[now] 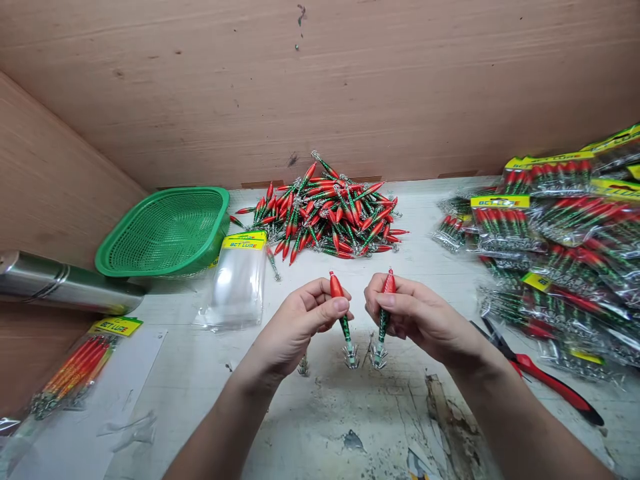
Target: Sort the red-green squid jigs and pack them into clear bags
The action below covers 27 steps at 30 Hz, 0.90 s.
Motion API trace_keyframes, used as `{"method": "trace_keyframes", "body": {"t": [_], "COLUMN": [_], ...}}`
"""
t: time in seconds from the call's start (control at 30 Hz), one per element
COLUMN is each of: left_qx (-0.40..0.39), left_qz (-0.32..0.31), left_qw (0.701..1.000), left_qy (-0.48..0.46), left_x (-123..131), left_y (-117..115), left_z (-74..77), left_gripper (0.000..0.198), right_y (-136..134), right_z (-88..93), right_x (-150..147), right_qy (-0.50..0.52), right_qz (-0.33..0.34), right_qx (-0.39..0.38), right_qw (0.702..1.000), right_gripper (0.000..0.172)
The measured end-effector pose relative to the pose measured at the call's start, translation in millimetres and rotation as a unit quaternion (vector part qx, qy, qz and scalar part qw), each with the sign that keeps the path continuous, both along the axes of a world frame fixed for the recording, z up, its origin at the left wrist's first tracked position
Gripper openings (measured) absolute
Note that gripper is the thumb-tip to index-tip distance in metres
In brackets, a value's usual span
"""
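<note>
My left hand (316, 308) pinches a red and green squid jig (337, 288) between thumb and fingers, its crown of hooks pointing down. In my right hand (407, 303) is a matching squid jig (389, 283), also hooks down, level with the first and a little apart from it. Below my left palm another hook crown (303, 365) shows; the rest of it is hidden, so I cannot tell whether that hand holds it. Beyond both hands lies a heap of loose squid jigs (335, 217) in the same colours.
Left of the heap are a green plastic basket (163, 230) and clear bags with yellow headers (239, 283). A metal cylinder (65, 283) and a packed bag of orange lures (80, 370) lie farther left. Packed lure bags (565, 260) pile up at right, near red-handled pliers (555, 387).
</note>
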<state>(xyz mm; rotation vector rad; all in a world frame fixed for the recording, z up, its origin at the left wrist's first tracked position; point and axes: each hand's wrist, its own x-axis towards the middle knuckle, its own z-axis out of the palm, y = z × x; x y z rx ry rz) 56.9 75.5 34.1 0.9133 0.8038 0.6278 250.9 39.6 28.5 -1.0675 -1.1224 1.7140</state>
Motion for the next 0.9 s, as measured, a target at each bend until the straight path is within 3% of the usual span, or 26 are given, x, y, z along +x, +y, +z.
{"method": "trace_keyframes", "body": {"t": [0.1,0.23,0.33,0.4,0.47,0.53,0.63,0.77,0.9], "left_qx": [-0.016,-0.035,-0.046,-0.045,-0.04,-0.031,-0.014,0.004,0.009], "left_qz": [0.029,0.067,0.086,0.095,0.099,0.1,0.11,0.122,0.117], "left_qw": [0.999,0.995,0.993,0.992,0.992,0.992,0.992,0.992,0.993], "left_qy": [-0.02,-0.063,-0.066,-0.065,-0.07,-0.073,-0.06,-0.037,-0.028], "left_x": [0,1,2,2,4,6,8,10,9], "left_y": [0,-1,-2,-3,-4,-6,-8,-11,-13], "left_z": [0.1,0.3,0.6,1.1,1.6,2.0,3.6,8.3,11.4], "left_gripper": [0.02,0.022,0.022,0.022,0.022,0.023,0.027,0.03,0.028], "right_y": [7,21,25,24,22,19,13,-5,-46], "right_z": [-6.1,-33.6,-50.6,-51.1,-43.3,-31.9,-17.2,-1.8,14.7], "right_x": [2,2,2,3,4,2,-5,-3,31], "right_qy": [-0.138,-0.374,-0.416,-0.434,-0.397,-0.26,-0.056,-0.057,-0.121], "right_qz": [0.006,0.03,0.029,0.012,-0.003,0.021,0.093,0.099,0.07], "right_qx": [0.027,0.031,0.013,0.013,0.034,0.061,0.07,0.062,0.083], "right_qw": [0.99,0.927,0.909,0.901,0.917,0.964,0.992,0.992,0.987], "right_gripper": [0.027,0.023,0.02,0.014,0.029,0.045,0.035,0.038,0.039]}}
